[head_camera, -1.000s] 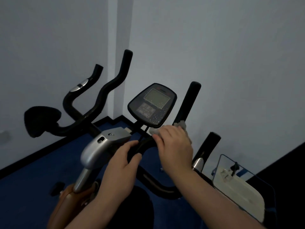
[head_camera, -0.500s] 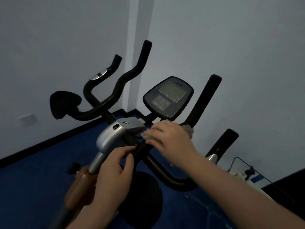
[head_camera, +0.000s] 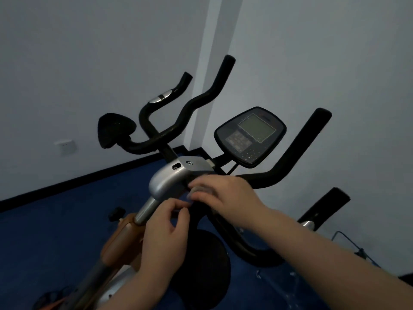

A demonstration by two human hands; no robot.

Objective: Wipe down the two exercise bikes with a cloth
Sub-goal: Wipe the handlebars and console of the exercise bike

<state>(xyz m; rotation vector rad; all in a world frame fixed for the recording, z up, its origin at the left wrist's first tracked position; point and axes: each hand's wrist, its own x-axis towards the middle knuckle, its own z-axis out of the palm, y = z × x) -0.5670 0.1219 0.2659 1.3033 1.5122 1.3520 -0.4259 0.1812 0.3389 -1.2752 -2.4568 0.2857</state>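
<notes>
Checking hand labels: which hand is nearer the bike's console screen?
Right. The right hand rests on the handlebar just below the console, with a cloth under its fingers. The left hand is lower and further left, by the silver post.

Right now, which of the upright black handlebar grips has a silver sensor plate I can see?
The far-left grip, nearest the left wall. It carries a silver plate midway; the tall grip beside it and the right grip are plain black.

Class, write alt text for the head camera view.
A person's right hand presses a pale cloth onto the exercise bike's black handlebar beside its silver stem, while the left hand grips just below. A console stands above.
</notes>
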